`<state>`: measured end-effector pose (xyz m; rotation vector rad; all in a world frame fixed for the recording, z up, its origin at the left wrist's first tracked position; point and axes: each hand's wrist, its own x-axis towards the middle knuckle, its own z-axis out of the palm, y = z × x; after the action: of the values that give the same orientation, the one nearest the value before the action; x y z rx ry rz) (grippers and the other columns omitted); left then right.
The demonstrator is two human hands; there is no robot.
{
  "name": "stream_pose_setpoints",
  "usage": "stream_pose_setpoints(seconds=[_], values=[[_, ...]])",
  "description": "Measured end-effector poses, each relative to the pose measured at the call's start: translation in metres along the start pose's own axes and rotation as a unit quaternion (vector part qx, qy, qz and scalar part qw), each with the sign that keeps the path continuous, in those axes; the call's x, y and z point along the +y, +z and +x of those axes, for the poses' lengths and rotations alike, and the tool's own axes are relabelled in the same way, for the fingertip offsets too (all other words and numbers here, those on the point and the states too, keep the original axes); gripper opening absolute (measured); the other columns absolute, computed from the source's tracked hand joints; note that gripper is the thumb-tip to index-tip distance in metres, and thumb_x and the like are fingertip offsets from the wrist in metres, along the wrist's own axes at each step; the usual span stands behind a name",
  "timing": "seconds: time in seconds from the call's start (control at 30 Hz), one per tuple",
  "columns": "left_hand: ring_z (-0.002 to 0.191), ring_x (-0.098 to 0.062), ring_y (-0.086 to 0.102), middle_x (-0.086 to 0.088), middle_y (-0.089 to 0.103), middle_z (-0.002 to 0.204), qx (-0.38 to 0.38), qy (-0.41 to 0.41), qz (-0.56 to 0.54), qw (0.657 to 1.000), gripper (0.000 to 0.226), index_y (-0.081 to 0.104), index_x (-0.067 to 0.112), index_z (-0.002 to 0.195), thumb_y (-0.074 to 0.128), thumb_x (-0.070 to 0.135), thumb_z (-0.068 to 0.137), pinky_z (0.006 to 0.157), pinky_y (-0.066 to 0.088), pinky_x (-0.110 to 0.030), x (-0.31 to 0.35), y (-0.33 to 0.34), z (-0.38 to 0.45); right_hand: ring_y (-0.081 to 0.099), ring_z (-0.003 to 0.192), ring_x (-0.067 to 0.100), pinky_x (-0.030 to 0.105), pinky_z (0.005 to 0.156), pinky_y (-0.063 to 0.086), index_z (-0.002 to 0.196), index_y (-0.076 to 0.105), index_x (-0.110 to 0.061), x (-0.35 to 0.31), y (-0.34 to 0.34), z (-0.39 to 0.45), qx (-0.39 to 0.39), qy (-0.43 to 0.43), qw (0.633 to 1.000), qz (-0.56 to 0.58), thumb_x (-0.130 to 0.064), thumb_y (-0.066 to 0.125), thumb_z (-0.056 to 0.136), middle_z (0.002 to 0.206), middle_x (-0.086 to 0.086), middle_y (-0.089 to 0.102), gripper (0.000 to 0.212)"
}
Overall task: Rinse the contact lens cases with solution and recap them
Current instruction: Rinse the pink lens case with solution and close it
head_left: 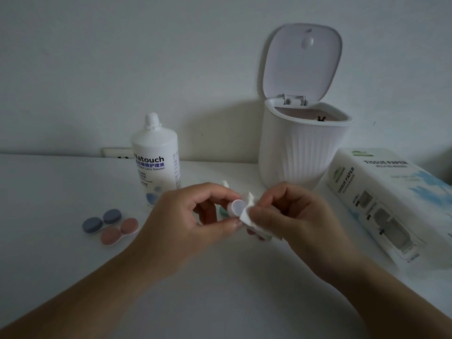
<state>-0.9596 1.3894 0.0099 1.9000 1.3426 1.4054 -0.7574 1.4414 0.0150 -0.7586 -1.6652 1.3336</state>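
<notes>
Far left on the counter (61, 192) lie two capped lens cases, touching: a blue case (102, 220) and, just in front of it, a pink case (119, 231). Behind them stands the solution bottle (155, 157), its cap on. At centre, above the counter, the left hand (193, 216) pinches an uncapped white case well (236, 208) between thumb and fingertips, opening turned toward the camera. The right hand (291, 216) pinches a folded tissue (249, 214) against the well's right rim. A green part (223, 211) shows just behind the well; whether it is a cap or the case's other half cannot be told. Behind right stands a small bin (303, 152), lid raised; at far right, a tissue pack (386, 192).

Judgement: the step in hand is wiping the rinsed well dry. The next move calls for finding the matching cap and screwing it on squarely, with the tissue released to the bin.
</notes>
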Motion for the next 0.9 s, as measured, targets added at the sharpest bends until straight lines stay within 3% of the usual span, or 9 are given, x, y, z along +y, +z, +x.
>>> stream_pose_setpoints(seconds=[0.1, 0.2, 0.27, 0.37, 0.47, 0.53, 0.6, 0.7, 0.9], values=[[0.057, -0.009, 0.06, 0.027, 0.064, 0.069, 0.011, 0.018, 0.025, 0.999, 0.025, 0.075, 0.032, 0.096, 0.078, 0.039, 0.072, 0.058, 0.044, -0.009, 0.0012, 0.0004, -0.0008, 0.07, 0.063, 0.032, 0.035, 0.054, 0.053, 0.09, 0.055, -0.005, 0.0003, 0.0001, 0.0011, 0.015, 0.002, 0.999, 0.041, -0.02, 0.077, 0.075, 0.078, 0.023, 0.073, 0.031], [0.06, -0.013, 0.063, 0.026, 0.064, 0.073, 0.012, 0.048, 0.055, 0.997, 0.028, 0.074, 0.031, 0.102, 0.075, 0.038, 0.075, 0.061, 0.044, -0.008, 0.0017, -0.0005, 0.0, 0.072, 0.068, 0.028, 0.031, 0.059, 0.055, 0.101, 0.064, -0.012, 0.0021, -0.0009, 0.0027, 0.007, 0.031, 0.999, 0.011, -0.029, 0.075, 0.075, 0.083, 0.015, 0.077, 0.033], [0.064, -0.015, 0.064, 0.025, 0.064, 0.078, 0.013, 0.07, 0.081, 0.994, 0.028, 0.074, 0.027, 0.108, 0.073, 0.029, 0.08, 0.063, 0.045, -0.008, -0.001, -0.0017, 0.0013, 0.075, 0.075, 0.024, 0.031, 0.065, 0.059, 0.098, 0.075, -0.014, 0.0049, -0.0014, 0.0027, -0.021, 0.057, 0.998, -0.018, -0.036, 0.074, 0.076, 0.085, 0.012, 0.078, 0.031], [0.071, -0.016, 0.061, 0.018, 0.066, 0.087, 0.01, 0.084, 0.116, 0.99, 0.028, 0.074, 0.021, 0.113, 0.073, 0.013, 0.087, 0.065, 0.044, -0.008, -0.0031, -0.0015, 0.0033, 0.073, 0.067, 0.018, 0.026, 0.058, 0.057, 0.091, 0.077, -0.013, 0.0054, -0.0004, 0.0005, -0.08, 0.073, 0.993, -0.046, -0.043, 0.069, 0.083, 0.08, 0.01, 0.077, 0.032], [0.071, -0.015, 0.061, 0.02, 0.065, 0.086, 0.003, 0.09, 0.121, 0.989, 0.025, 0.074, 0.02, 0.111, 0.07, 0.025, 0.086, 0.066, 0.043, -0.008, -0.0014, -0.0007, 0.0024, 0.073, 0.066, 0.02, 0.026, 0.054, 0.055, 0.091, 0.076, -0.012, 0.0042, -0.0017, -0.0012, -0.099, 0.068, 0.991, -0.062, -0.042, 0.066, 0.087, 0.078, 0.011, 0.077, 0.032], [0.067, -0.014, 0.061, 0.019, 0.065, 0.077, 0.0, 0.081, 0.101, 0.992, 0.023, 0.074, 0.027, 0.101, 0.073, 0.034, 0.079, 0.064, 0.045, -0.012, -0.0017, -0.0017, 0.0008, 0.073, 0.067, 0.023, 0.027, 0.054, 0.054, 0.094, 0.074, -0.008, 0.0039, -0.0039, -0.0012, -0.098, 0.068, 0.991, -0.055, -0.038, 0.065, 0.089, 0.078, 0.013, 0.076, 0.032], [0.066, -0.015, 0.061, 0.008, 0.067, 0.074, -0.016, 0.068, 0.079, 0.994, 0.021, 0.072, 0.029, 0.09, 0.08, 0.038, 0.072, 0.066, 0.051, -0.027, -0.0026, -0.0021, -0.0014, 0.072, 0.066, 0.024, 0.027, 0.054, 0.054, 0.097, 0.073, -0.006, 0.0033, -0.0058, -0.0009, -0.101, 0.068, 0.991, -0.049, -0.035, 0.063, 0.092, 0.078, 0.014, 0.076, 0.032], [0.07, -0.02, 0.062, -0.001, 0.067, 0.076, -0.034, 0.062, 0.06, 0.996, 0.024, 0.07, 0.023, 0.089, 0.081, 0.036, 0.071, 0.07, 0.051, -0.042, -0.0021, 0.0009, -0.0032, 0.07, 0.064, 0.023, 0.027, 0.054, 0.053, 0.095, 0.073, -0.006, 0.003, -0.0068, -0.0012, -0.113, 0.066, 0.99, -0.044, -0.029, 0.059, 0.096, 0.076, 0.013, 0.074, 0.027], [0.081, -0.014, 0.063, 0.019, 0.065, 0.085, -0.054, 0.07, 0.104, 0.991, 0.028, 0.072, 0.023, 0.109, 0.073, 0.005, 0.088, 0.074, 0.049, -0.018, -0.0024, -0.0009, -0.0029, 0.068, 0.061, 0.02, 0.027, 0.056, 0.053, 0.09, 0.071, -0.007, 0.0043, -0.0044, -0.0034, -0.174, 0.071, 0.98, -0.066, -0.03, 0.061, 0.096, 0.073, 0.015, 0.074, 0.026]])
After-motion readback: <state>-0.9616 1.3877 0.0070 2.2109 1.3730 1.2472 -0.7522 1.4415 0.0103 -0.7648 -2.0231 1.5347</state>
